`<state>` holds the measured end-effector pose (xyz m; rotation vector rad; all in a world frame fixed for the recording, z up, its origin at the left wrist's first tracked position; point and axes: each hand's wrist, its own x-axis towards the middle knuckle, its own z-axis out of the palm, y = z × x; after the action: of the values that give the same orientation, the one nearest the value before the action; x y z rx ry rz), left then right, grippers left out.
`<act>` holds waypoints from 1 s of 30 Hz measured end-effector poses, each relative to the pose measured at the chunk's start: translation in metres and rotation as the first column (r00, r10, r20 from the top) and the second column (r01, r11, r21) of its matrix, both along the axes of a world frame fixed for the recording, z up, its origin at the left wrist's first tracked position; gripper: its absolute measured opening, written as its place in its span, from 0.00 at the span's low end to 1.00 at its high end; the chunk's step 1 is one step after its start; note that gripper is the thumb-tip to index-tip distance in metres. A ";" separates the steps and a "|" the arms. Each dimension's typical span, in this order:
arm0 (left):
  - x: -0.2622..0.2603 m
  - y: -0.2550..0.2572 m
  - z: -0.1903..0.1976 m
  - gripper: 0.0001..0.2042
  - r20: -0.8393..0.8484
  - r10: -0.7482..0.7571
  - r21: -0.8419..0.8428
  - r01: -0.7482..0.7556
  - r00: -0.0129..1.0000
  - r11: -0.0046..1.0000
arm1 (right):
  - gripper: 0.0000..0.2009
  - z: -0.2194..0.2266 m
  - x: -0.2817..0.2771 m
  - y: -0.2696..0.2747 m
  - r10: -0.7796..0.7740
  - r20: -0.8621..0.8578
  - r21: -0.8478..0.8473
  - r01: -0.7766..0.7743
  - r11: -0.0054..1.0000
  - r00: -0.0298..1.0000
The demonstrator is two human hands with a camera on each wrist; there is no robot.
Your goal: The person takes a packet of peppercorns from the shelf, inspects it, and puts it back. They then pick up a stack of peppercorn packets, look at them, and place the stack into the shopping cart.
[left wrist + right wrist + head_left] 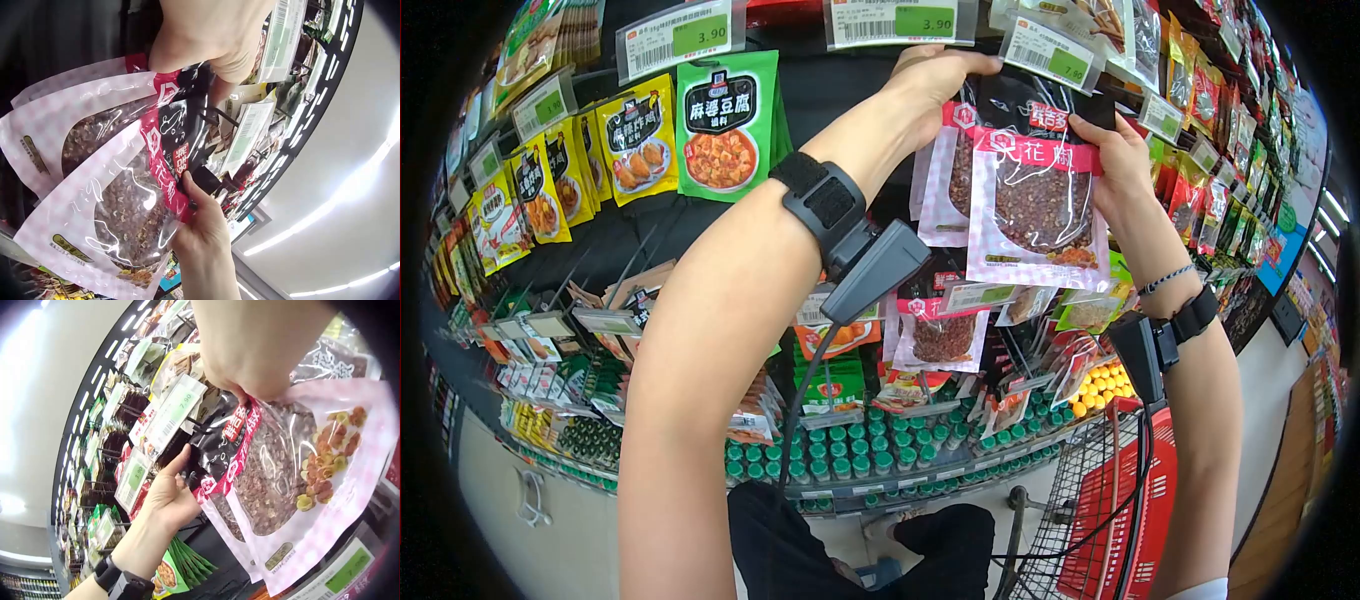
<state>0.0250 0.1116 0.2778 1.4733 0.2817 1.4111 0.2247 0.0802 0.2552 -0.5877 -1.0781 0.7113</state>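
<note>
In the head view, my right hand (pixel 1122 160) pinches the right edge of a front bag of Sichuan peppercorns (pixel 1040 210), thumb on its black top. The bag is pink-and-white with a clear window. Behind it, more bags of the same kind (pixel 945 200) hang close together at the hook. My left hand (pixel 930 90) grips the upper left edge of these rear bags; its fingers pass partly out of sight behind them. From the left wrist, my right thumb lies across the front bag's printed band (pixel 167 181). The right wrist view shows my left thumb raised beside the hook (pixel 199 427).
Price tags (pixel 1055 55) stick out on hooks around the bags. Green (pixel 725 130) and yellow seasoning packets (pixel 636 140) hang to the left. Green-capped jars (pixel 860 450) line the lower shelf. A cart with a red basket (pixel 1145 500) stands at the lower right.
</note>
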 end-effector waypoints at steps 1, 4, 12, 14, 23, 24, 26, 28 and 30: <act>0.000 -0.003 -0.001 0.13 0.005 0.003 -0.005 -0.003 1.000 1.000 | 0.11 0.000 -0.001 0.002 0.003 0.005 -0.005 -0.003 1.000 1.000; 0.005 0.010 -0.003 0.15 0.161 0.105 0.006 -0.108 0.981 0.994 | 0.11 0.000 -0.007 0.006 -0.014 0.029 -0.057 0.016 0.998 0.999; 0.009 0.017 -0.013 0.21 -0.010 0.927 0.478 -0.812 0.375 0.334 | 0.11 -0.024 0.003 0.003 -0.314 0.227 0.176 0.278 0.944 0.922; 0.007 0.009 -0.028 0.28 0.133 0.895 0.613 -0.745 0.426 0.263 | 0.11 -0.023 0.001 -0.009 -0.192 0.181 0.159 0.164 0.974 0.964; 0.022 -0.013 -0.042 0.26 0.187 0.777 0.445 -0.757 0.602 0.479 | 0.12 -0.004 -0.017 -0.014 0.240 0.083 0.110 -0.248 0.962 0.967; 0.022 -0.015 -0.036 0.25 0.222 0.770 0.402 -0.776 0.598 0.486 | 0.12 -0.002 -0.019 -0.011 0.218 0.084 0.106 -0.226 0.968 0.972; 0.025 -0.019 -0.027 0.25 0.146 0.814 0.366 -0.795 0.562 0.483 | 0.12 0.003 -0.022 -0.006 0.233 0.050 0.118 -0.237 0.964 0.971; 0.026 -0.020 -0.020 0.23 0.038 0.847 0.321 -0.809 0.531 0.493 | 0.12 0.006 -0.024 -0.003 0.249 0.019 0.126 -0.249 0.960 0.968; 0.028 -0.018 -0.016 0.22 0.011 0.852 0.307 -0.813 0.523 0.495 | 0.11 0.008 -0.025 0.000 0.184 0.004 0.020 -0.184 0.983 0.983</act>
<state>0.0527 0.0940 0.2617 1.7632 1.0640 2.1927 0.1996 0.0797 0.2635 -0.4754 -1.1498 0.8594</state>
